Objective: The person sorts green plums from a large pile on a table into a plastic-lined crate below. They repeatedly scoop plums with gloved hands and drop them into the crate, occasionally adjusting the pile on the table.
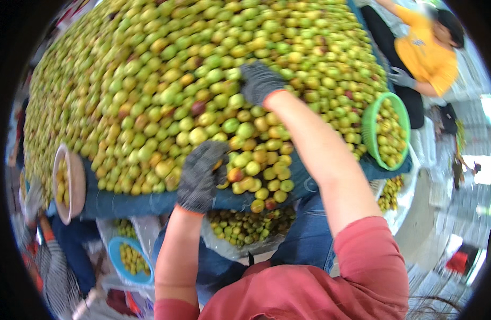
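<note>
A broad heap of small round green-yellow fruit [161, 96], plum-like, some blushed red, covers the blue cloth-topped surface before me. My left hand [201, 176], in a dark grey knit glove with an orange cuff, is at the heap's near edge. Its fingers curl around a fruit [218, 165] of which only an orange-yellow bit shows. Farther in and to the right, my right hand [261, 83], gloved alike, reaches down onto the fruit. Its fingertips are blurred and partly hidden, so I cannot tell whether it grips any. Between my hands lie looser fruit [245, 130].
A green plastic basket [365, 132] of fruit stands at the right corner, a pale pink basin [78, 188] at left. Below are a blue basin [114, 260] and more fruit [245, 228] between my knees. People sit at right [425, 52] and left [57, 264].
</note>
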`<move>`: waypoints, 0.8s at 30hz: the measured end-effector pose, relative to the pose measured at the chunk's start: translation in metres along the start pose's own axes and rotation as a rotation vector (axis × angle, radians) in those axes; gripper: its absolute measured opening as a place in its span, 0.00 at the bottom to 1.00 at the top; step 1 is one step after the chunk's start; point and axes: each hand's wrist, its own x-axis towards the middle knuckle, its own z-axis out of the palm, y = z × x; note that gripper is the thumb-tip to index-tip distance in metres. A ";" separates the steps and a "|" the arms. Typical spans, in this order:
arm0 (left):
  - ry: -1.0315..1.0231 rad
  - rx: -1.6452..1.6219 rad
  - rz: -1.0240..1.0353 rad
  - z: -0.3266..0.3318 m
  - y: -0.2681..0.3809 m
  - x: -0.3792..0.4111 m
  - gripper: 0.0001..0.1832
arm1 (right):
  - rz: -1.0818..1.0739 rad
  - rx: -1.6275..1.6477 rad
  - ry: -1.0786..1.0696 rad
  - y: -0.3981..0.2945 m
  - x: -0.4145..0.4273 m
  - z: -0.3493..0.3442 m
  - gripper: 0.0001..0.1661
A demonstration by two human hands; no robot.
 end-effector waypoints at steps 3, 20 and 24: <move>0.052 -0.126 -0.031 0.008 0.007 -0.005 0.09 | 0.084 -0.017 -0.113 -0.010 0.000 -0.006 0.40; -0.023 -0.005 0.085 0.016 -0.017 -0.027 0.15 | 0.182 0.800 0.401 -0.012 -0.125 -0.009 0.30; -0.129 0.276 0.203 0.041 -0.031 -0.036 0.25 | -0.040 0.968 0.211 -0.043 -0.210 0.022 0.25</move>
